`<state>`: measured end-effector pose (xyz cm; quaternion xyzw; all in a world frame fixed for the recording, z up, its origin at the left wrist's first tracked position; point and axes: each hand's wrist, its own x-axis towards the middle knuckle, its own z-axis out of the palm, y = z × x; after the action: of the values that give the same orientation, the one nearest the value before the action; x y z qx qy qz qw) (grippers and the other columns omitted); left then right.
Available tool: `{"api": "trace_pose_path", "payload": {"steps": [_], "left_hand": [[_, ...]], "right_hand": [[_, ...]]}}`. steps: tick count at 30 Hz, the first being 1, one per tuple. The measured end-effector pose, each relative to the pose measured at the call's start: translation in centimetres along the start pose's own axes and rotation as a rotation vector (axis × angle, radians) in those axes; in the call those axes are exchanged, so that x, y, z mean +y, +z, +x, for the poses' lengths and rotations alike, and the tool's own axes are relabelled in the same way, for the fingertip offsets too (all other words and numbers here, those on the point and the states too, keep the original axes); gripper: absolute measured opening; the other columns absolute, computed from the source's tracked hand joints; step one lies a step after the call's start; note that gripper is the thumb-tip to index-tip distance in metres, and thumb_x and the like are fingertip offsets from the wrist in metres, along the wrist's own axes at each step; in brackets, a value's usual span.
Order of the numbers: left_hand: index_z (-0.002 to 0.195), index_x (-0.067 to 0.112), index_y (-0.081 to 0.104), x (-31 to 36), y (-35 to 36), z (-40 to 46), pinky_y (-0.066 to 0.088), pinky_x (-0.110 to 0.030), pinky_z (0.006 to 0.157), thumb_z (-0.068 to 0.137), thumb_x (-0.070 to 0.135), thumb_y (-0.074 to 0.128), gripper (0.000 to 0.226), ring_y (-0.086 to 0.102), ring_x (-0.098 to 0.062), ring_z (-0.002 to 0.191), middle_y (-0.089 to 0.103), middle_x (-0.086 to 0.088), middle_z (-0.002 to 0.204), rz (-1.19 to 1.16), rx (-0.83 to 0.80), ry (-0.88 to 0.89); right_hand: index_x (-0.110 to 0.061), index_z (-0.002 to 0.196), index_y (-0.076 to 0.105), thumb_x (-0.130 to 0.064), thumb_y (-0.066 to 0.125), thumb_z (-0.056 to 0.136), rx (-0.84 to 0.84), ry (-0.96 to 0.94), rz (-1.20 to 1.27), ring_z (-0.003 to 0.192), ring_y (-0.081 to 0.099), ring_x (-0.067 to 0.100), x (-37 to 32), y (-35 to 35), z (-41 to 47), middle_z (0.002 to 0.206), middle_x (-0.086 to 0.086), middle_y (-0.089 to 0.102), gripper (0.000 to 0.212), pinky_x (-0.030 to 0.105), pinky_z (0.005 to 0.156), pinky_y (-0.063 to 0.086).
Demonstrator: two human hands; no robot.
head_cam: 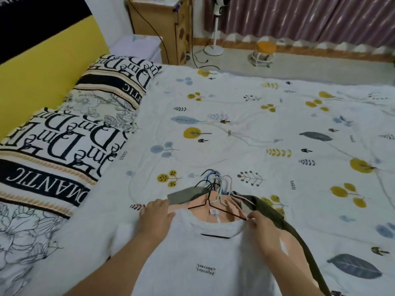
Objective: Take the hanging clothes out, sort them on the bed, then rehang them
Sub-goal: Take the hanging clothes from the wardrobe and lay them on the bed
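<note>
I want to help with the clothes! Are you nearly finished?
Not yet. Taking out looks done: the clothes lie stacked on the bed, hangers still in. Sorting is only starting: the left hand presses the white T-shirt, and the right hand pinches its shoulder. Rehanging is left.

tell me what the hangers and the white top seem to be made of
The hangers look like thin wire, probably metal with a coloured coating: slim black, blue and white hooks with a slight sheen. One black hanger shows through the neckline. The white top looks like soft matte knit, likely cotton jersey: it lies limp and bears small printed text. Neither material is certain from sight alone.
</note>
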<state>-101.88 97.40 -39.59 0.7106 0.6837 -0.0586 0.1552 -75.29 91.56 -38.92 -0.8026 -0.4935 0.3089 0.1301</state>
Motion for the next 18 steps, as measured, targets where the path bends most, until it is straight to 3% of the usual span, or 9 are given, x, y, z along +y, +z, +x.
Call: {"api": "trace_pose_path", "payload": {"steps": [2, 4, 5, 7, 9, 11, 13, 18], "left_hand": [[0.136, 0.022, 0.038, 0.2, 0.7, -0.3, 0.032, -0.031, 0.101, 0.097, 0.04, 0.038, 0.043, 0.039, -0.018, 0.127, 0.043, 0.002, 0.137, -0.008, -0.059, 0.005], [0.136, 0.021, 0.039, 0.4, 0.9, -1.2, 0.033, -0.031, 0.102, 0.096, 0.038, 0.04, 0.043, 0.038, -0.019, 0.127, 0.041, 0.0, 0.138, -0.062, -0.115, -0.006], [0.135, 0.021, 0.04, 0.6, 0.9, -1.7, 0.034, -0.03, 0.102, 0.096, 0.037, 0.041, 0.042, 0.038, -0.019, 0.127, 0.04, 0.0, 0.138, -0.084, -0.134, -0.011], [0.134, 0.021, 0.041, 0.8, 0.7, -2.9, 0.036, -0.029, 0.102, 0.096, 0.036, 0.041, 0.041, 0.04, -0.018, 0.125, 0.039, 0.0, 0.137, -0.126, -0.149, -0.012], [0.133, 0.021, 0.043, 1.1, 0.1, -4.3, 0.037, -0.027, 0.099, 0.097, 0.035, 0.041, 0.039, 0.041, -0.017, 0.124, 0.04, 0.001, 0.136, -0.173, -0.154, -0.01], [0.131, 0.021, 0.044, 1.4, -0.9, -5.8, 0.038, -0.026, 0.097, 0.097, 0.034, 0.041, 0.036, 0.042, -0.017, 0.123, 0.042, 0.001, 0.134, -0.209, -0.169, -0.008], [0.128, 0.022, 0.046, 1.4, -2.0, -7.4, 0.039, -0.027, 0.097, 0.097, 0.034, 0.04, 0.034, 0.042, -0.017, 0.122, 0.045, 0.001, 0.132, -0.242, -0.183, -0.006], [0.127, 0.022, 0.048, 0.5, -5.3, -12.0, 0.038, -0.031, 0.102, 0.096, 0.034, 0.043, 0.034, 0.045, -0.018, 0.121, 0.048, 0.0, 0.132, -0.341, -0.166, 0.01]], "right_hand": [[-0.023, 0.122, 0.053, -0.016, 0.042, 0.096, 0.007, -0.035, -0.192, 0.11, 0.047, 0.023, 1.0, 1.0, 0.5, 0.12, 0.006, 0.055, 0.03, 0.029, 0.083, 0.035], [-0.017, 0.123, 0.057, -0.011, 0.044, 0.092, 0.065, -0.081, -0.291, 0.112, 0.047, 0.029, 1.1, 1.5, 0.2, 0.121, 0.01, 0.055, 0.033, 0.034, 0.086, 0.036], [-0.014, 0.113, 0.063, -0.006, 0.048, 0.085, 0.097, -0.121, -0.293, 0.105, 0.053, 0.034, 1.0, 1.7, -0.2, 0.112, 0.014, 0.06, 0.033, 0.037, 0.082, 0.042], [-0.009, 0.088, 0.071, -0.001, 0.06, 0.06, 0.058, -0.116, -0.303, 0.076, 0.064, 0.038, 0.3, 1.6, -1.3, 0.085, 0.015, 0.066, 0.032, 0.041, 0.06, 0.051], [-0.008, 0.083, 0.07, 0.004, 0.058, 0.051, 0.024, -0.176, -0.359, 0.065, 0.064, 0.037, -0.2, 2.0, -2.3, 0.076, 0.012, 0.065, 0.037, 0.039, 0.048, 0.051], [-0.01, 0.103, 0.065, 0.005, 0.049, 0.07, -0.039, -0.225, -0.358, 0.091, 0.06, 0.039, -2.6, 1.1, -4.6, 0.1, 0.013, 0.063, 0.039, 0.043, 0.07, 0.05], [-0.017, 0.125, 0.052, -0.006, 0.041, 0.088, -0.145, -0.247, -0.413, 0.117, 0.046, 0.03, -4.0, 0.7, -6.5, 0.126, 0.007, 0.05, 0.04, 0.036, 0.09, 0.041], [-0.022, 0.136, 0.042, -0.021, 0.04, 0.097, -0.186, -0.334, -0.437, 0.125, 0.04, 0.024, -8.5, -1.1, -11.9, 0.137, 0.003, 0.044, 0.039, 0.035, 0.098, 0.037]]}}
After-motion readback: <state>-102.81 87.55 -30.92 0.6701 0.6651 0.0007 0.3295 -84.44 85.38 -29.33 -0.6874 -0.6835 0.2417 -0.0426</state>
